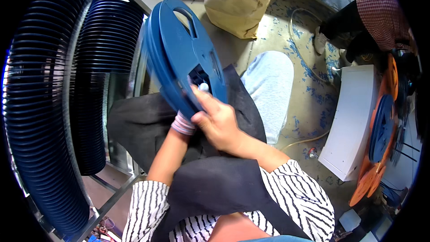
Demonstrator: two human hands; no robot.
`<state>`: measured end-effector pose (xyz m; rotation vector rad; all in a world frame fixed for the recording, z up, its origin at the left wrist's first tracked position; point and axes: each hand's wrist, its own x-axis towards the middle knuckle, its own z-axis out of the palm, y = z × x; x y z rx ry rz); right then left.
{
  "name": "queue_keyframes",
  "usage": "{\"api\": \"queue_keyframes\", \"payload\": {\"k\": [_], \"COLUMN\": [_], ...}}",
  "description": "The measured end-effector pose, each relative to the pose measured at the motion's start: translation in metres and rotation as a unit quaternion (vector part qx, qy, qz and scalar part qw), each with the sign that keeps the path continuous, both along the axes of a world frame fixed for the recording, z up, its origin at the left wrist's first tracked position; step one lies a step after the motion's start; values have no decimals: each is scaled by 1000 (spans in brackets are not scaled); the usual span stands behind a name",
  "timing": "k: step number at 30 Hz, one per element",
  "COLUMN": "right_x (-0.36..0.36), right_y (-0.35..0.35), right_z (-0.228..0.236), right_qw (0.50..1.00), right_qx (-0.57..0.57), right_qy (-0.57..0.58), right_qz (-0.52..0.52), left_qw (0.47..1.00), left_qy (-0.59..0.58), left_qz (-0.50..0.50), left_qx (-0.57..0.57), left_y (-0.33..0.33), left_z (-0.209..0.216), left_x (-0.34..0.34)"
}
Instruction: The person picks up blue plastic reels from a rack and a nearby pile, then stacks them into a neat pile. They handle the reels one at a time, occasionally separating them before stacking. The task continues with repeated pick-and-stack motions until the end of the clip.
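Above my lap I hold blue plastic reels (179, 36), tilted, with what looks like more than one flange stacked together and oval cut-outs in the front one. My left hand (182, 124), in a striped cuff, goes behind their lower edge; most of it is hidden. A small pale tip shows in the hub opening, perhaps a gloved finger. My right hand (219, 123) is bare, closed at the lower front of the reels, its fingers near the hub. Motion blurs the rim, so the exact grip is hard to make out.
Long rows of dark blue reels (38, 107) fill a metal rack (114, 197) close on my left. A beige sack (237, 4) stands ahead on a floor strewn with blue scraps. To the right are a white box-shaped machine (349, 121), orange discs (369, 177) and another person (380, 18).
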<state>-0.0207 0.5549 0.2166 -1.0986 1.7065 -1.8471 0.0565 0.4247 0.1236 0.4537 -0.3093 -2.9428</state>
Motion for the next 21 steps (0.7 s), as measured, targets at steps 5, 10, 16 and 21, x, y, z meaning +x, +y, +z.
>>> {"api": "queue_keyframes", "payload": {"k": [5,10,16,21], "right_x": [32,4,-68,-117], "right_y": [-23,-8,43,62], "right_z": [10,6,-29,-61], "right_qw": [993,988,981,957], "right_qx": [35,-41,-21,-47], "right_qy": [78,111,-68,-112], "right_qz": [80,97,-183,-263], "left_qw": [991,997,988,987], "left_qy": [-56,74,147,156], "left_qz": [39,-9,-19,-18], "left_qx": [-112,-16,44,30], "left_y": [30,3,-4,-14], "left_z": [53,-2,3,5], "left_x": [-26,0,8,11]}}
